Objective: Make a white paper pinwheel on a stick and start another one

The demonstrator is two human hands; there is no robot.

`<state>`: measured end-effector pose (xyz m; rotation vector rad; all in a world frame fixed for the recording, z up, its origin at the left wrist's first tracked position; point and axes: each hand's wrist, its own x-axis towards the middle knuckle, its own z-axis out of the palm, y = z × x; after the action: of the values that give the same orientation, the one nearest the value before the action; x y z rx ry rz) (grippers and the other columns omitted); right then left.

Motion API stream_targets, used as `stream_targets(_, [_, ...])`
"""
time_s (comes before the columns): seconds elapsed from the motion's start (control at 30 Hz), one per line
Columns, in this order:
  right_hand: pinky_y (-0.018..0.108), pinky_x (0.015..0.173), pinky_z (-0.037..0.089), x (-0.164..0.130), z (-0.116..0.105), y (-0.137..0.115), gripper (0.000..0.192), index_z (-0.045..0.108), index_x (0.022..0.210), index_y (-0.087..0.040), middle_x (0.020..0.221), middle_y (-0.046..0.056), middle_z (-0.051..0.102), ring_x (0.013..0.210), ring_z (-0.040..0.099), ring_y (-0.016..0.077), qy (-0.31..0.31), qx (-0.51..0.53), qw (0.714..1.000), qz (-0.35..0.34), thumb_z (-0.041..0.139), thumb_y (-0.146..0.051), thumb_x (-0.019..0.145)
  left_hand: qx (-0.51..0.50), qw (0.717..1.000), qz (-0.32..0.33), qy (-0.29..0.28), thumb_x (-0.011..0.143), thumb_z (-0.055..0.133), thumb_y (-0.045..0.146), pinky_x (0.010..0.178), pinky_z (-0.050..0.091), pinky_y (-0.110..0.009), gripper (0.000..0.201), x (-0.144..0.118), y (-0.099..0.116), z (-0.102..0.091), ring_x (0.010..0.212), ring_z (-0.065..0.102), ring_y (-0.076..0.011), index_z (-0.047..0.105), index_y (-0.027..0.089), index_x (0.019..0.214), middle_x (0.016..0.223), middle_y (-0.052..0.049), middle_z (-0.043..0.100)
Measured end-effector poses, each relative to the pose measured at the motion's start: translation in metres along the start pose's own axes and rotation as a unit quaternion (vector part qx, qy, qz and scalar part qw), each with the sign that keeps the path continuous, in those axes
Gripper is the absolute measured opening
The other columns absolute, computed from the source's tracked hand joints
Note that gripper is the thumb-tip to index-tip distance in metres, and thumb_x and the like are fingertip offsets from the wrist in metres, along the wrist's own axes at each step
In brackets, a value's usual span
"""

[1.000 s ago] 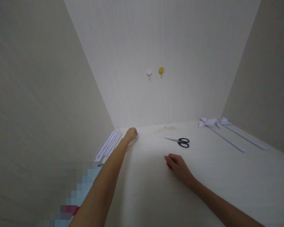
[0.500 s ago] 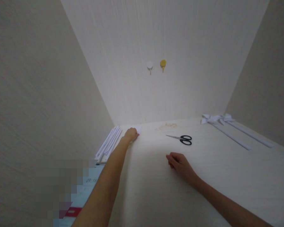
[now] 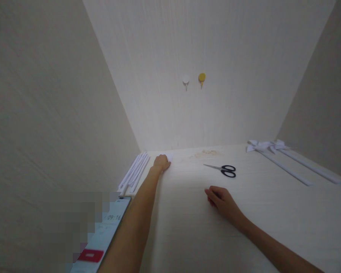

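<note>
Paper strip (image 3: 169, 156), under left fingers (image 3: 164, 163)

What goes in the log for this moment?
left hand: on white paper piece, by paper strips | right hand: resting on table | scissors: untouched

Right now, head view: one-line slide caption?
Left hand on white paper beside paper strips; right hand rests near black scissors.

Only the view has shifted slightly; a phone (image 3: 102, 239) shows more fully.
</note>
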<state>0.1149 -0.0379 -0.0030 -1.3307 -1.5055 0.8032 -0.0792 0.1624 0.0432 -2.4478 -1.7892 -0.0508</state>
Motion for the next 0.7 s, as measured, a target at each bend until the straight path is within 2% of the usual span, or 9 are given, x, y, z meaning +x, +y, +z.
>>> stream_targets(0.3, [0.022,0.043,0.029,0.000,0.000,0.000,0.037,0.041,0.048,-0.019,0.044,-0.003,0.040,0.043,0.038,0.0101,-0.004,0.006,1.000,0.007,0.039,-0.042,0.077,-0.008,1.000,0.004,0.001,0.074,0.040,0.025,0.071,0.042,-0.029,0.033,-0.002,-0.002,0.002,0.083,0.058,-0.0227,0.065,0.006,0.085,0.086,-0.019,0.063])
stream_targets(0.7, [0.022,0.043,0.028,0.000,0.000,0.001,0.035,0.041,0.049,-0.018,0.044,-0.003,0.039,0.043,0.037,0.0093,-0.010,-0.004,1.000,0.003,0.038,-0.038,0.078,0.004,0.999,0.034,-0.017,0.078,0.038,0.024,0.075,0.040,-0.027,0.029,0.001,-0.014,0.004,0.085,0.057,-0.0190,0.064,0.012,0.084,0.091,-0.014,0.063])
